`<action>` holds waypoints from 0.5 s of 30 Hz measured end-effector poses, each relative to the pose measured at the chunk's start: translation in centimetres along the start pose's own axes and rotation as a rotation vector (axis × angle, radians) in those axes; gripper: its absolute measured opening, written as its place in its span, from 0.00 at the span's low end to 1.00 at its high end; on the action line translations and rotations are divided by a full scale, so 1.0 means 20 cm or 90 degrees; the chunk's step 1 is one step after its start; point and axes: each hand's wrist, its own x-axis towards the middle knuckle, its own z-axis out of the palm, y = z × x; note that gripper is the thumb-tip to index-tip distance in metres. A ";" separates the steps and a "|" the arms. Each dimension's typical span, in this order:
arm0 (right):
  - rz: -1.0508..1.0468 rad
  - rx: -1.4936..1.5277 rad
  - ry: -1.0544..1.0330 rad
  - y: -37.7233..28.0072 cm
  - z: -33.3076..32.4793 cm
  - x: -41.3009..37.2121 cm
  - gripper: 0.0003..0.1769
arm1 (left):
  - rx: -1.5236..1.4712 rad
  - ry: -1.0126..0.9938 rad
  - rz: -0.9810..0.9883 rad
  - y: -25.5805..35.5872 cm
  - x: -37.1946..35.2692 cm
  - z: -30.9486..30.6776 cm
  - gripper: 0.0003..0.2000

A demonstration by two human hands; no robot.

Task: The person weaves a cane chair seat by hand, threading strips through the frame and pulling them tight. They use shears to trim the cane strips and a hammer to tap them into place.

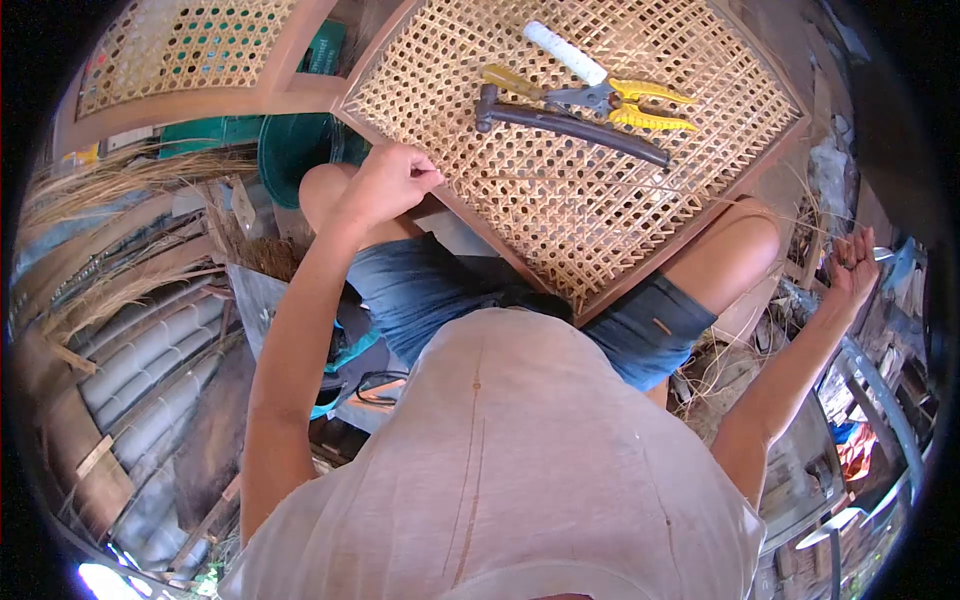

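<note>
Both apart: left hand point(392, 182) pinches strand point(650, 188) left of cane panel point(560, 222); right hand point(852, 268) right of panel, grip unclear; overpulling could snap strand.

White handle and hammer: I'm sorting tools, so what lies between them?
In the head view, part of the yellow-handled cutters and an amber handle lie on the cane panel between the white handle and the hammer.

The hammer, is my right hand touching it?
Apart. The head view shows a clear gap: the hammer lies on the cane panel, while the right hand is out beyond the panel's edge.
</note>
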 end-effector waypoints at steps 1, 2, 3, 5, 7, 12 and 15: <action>0.004 -0.003 -0.002 -0.01 -0.04 0.02 0.09 | 0.020 0.010 -0.007 0.01 0.01 0.00 0.09; 0.015 0.007 -0.030 -0.03 -0.08 0.04 0.10 | 0.041 0.022 -0.012 0.02 0.03 -0.01 0.10; 0.026 0.015 -0.057 -0.05 -0.09 0.05 0.10 | 0.041 0.023 -0.010 -0.01 0.06 -0.02 0.13; 0.027 0.009 -0.085 -0.07 -0.12 0.09 0.09 | 0.037 -0.027 -0.014 -0.06 0.11 -0.04 0.13; 0.028 0.006 -0.113 -0.09 -0.06 0.06 0.09 | -0.069 -0.146 -0.040 -0.07 0.11 -0.08 0.13; 0.002 -0.059 -0.001 -0.13 -0.03 0.00 0.09 | -0.086 -0.184 -0.037 -0.07 0.16 -0.12 0.11; 0.021 -0.066 -0.062 -0.14 -0.06 0.00 0.08 | -0.026 -0.165 -0.043 -0.02 0.15 -0.11 0.10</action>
